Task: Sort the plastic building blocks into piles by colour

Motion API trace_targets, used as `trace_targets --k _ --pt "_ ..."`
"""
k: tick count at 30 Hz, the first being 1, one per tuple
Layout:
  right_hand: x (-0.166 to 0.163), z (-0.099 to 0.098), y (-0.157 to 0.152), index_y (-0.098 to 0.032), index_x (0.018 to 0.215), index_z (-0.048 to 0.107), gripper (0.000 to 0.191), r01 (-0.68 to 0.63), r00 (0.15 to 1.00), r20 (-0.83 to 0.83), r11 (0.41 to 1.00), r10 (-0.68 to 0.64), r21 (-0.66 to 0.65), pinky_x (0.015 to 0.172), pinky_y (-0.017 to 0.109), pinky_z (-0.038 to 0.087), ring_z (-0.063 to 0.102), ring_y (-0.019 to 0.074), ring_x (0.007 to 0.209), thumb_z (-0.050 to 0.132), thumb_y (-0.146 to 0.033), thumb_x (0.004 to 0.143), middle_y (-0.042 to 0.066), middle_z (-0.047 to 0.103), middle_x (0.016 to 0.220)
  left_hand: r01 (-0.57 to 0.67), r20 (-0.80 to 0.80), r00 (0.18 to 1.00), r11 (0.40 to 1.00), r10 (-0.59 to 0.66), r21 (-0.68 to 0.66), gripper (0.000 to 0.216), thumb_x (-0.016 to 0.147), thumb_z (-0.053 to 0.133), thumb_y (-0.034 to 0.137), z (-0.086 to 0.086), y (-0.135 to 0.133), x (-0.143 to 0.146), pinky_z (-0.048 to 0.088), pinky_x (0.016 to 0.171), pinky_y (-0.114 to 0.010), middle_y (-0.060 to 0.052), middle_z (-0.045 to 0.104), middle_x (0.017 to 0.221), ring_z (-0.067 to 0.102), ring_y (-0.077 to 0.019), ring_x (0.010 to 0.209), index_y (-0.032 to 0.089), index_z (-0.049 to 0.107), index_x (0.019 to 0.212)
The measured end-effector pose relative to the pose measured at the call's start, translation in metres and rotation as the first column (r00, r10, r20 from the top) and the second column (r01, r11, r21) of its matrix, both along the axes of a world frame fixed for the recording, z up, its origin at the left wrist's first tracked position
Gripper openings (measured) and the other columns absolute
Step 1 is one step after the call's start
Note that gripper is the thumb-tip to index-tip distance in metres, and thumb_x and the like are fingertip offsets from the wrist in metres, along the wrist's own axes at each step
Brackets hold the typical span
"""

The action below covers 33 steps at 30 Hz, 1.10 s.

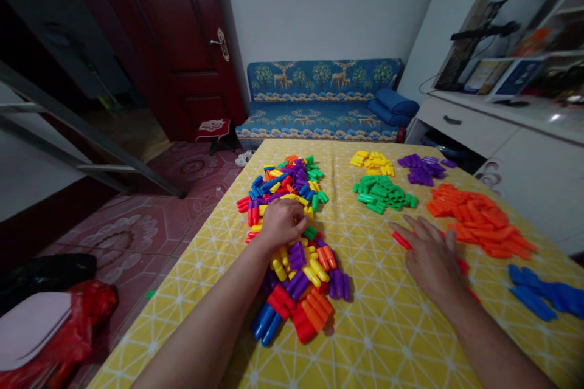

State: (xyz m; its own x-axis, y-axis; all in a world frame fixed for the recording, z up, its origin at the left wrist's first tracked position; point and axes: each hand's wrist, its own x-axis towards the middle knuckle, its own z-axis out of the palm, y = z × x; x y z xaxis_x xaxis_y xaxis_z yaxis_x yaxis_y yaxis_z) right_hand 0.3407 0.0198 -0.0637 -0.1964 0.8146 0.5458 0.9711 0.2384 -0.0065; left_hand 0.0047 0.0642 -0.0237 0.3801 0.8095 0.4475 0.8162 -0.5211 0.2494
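Observation:
My left hand [283, 223] reaches into a mixed pile of plastic building pieces [320, 275], rounded tube shapes in red, yellow, blue, green, purple and orange. Its fingers curl down among the pieces, and whatever they pinch is hidden. On the right, my right hand [431, 258] is spread palm down over red pieces [401, 240], which show at its edges. Nearest to it are a green heap [384, 193] beyond the fingertips and an orange heap [479, 219] to the right.
Sorted heaps of yellow pieces [371, 162], purple pieces [422, 169] and blue pieces [547, 293] also lie on the yellow tablecloth [369, 340]. Past the table's far edge stands a blue patterned sofa [319, 112]. A white cabinet [469, 134] borders the right side.

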Motion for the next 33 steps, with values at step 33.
trace_targets --k 33 --pt "-0.029 0.000 0.098 -0.016 0.092 0.069 0.036 0.089 0.425 -0.902 0.995 -0.074 -0.039 0.064 0.034 0.055 0.063 0.0199 0.068 0.070 -0.037 0.062 0.008 0.070 0.083 -0.011 0.059 0.998 0.999 0.014 -0.047 0.022 0.083 0.056 0.026 0.001 0.002 -0.001 0.040 0.066 -0.028 -0.003 0.062 0.071 0.058 -0.0154 0.069 0.018 0.059 0.063"
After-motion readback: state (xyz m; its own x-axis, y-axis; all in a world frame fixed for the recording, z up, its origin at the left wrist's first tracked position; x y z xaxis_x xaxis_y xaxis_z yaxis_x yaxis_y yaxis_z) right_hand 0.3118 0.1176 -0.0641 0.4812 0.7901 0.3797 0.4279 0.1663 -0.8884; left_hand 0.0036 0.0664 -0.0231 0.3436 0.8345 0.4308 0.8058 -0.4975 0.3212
